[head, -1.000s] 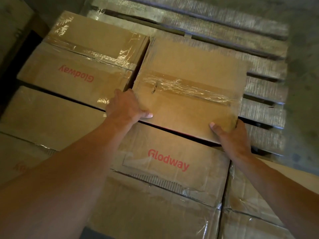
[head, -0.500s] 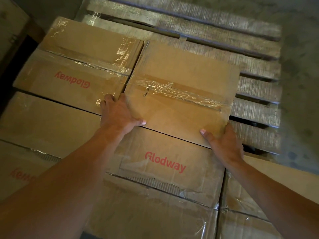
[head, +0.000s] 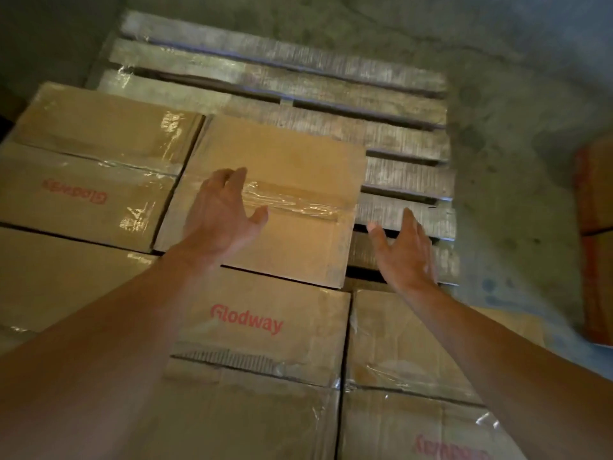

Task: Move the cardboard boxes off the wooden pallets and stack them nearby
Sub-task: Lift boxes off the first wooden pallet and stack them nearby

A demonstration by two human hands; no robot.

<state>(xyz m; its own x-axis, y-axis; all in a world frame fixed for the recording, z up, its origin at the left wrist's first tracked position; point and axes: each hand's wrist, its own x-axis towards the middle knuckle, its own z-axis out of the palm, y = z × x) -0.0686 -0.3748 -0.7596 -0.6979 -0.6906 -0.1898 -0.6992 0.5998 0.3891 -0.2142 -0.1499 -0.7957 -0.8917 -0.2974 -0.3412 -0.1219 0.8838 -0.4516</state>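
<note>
Fingers no longer round the box

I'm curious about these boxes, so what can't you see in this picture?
All in the head view:
- Inside the plain box: tape seals it shut.
- Whether the left hand touches that box: motion blur.
- Red print on the bottom-right box: cut off by the bottom edge.
- The reddish box: mostly cut off by the right edge.
</note>
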